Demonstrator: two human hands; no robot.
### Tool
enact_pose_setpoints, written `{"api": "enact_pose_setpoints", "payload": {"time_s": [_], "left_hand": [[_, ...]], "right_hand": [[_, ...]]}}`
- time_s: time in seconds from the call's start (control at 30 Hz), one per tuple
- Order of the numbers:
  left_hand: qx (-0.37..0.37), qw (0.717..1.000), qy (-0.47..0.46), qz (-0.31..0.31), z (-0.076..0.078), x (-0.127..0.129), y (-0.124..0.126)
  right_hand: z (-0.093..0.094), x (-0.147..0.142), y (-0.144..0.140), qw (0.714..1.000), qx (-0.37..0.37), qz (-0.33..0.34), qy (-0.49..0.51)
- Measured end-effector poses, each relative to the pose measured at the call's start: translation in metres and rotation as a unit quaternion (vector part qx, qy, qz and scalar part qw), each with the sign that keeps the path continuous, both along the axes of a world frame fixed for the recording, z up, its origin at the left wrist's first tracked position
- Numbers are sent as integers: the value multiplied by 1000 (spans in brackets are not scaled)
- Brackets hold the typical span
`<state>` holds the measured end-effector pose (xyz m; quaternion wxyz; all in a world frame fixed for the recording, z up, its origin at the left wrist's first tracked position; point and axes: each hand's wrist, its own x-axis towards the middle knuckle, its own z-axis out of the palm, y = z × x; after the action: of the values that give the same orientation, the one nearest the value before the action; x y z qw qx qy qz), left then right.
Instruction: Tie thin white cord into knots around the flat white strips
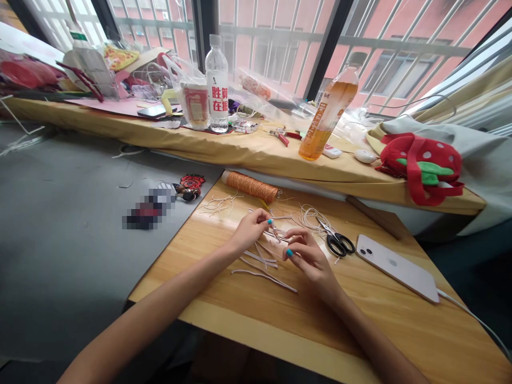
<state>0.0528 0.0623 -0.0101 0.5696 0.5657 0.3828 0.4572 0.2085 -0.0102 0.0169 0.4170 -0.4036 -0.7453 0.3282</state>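
Both hands are working at the middle of the light wooden worktop (400, 330). The left hand (250, 230) is pinching a thin pale cord piece (279, 235) between thumb and fingertips, grip narrow and closed on it. The right hand (308, 256) is curling its fingers over the other end of the same cord piece; grip narrow, apparently holding it, though the contact point is too small to confirm. The cord piece is sitting just above the worktop, between the two hands.

Loose cut white cord strips (262, 269) are lying on the worktop just below the hands. A tangle of pale cord (308, 216) is lying just beyond the right hand. Black-handled scissors (338, 241) are resting near the right hand, beside a white smartphone (396, 266) lying face down with a cable attached. A spool of orange thread (251, 185) is lying at the far edge of the worktop.
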Motion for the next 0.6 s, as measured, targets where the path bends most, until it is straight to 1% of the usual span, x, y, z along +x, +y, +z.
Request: {"api": "enact_pose_setpoints", "payload": {"time_s": [0.07,0.17,0.23,0.33,0.43,0.6], "left_hand": [[-27,999,-20,-6,5,2,-3],[-87,995,-53,-13,11,3,-7],[-128,988,-84,-20,13,4,-9],[-168,977,-127,-18,14,4,-10],[-180,972,-153,19,13,5,-9],[-161,970,-172,69,11,7,-9]], "right_hand": [[-1,1,0,998,-36,21,38],[-2,2,1,990,-94,48,94],[-2,1,3,984,-119,43,124],[-3,0,5,981,-141,30,133],[-3,-1,7,979,-156,30,127],[-5,-3,8,978,-157,34,131]]}}
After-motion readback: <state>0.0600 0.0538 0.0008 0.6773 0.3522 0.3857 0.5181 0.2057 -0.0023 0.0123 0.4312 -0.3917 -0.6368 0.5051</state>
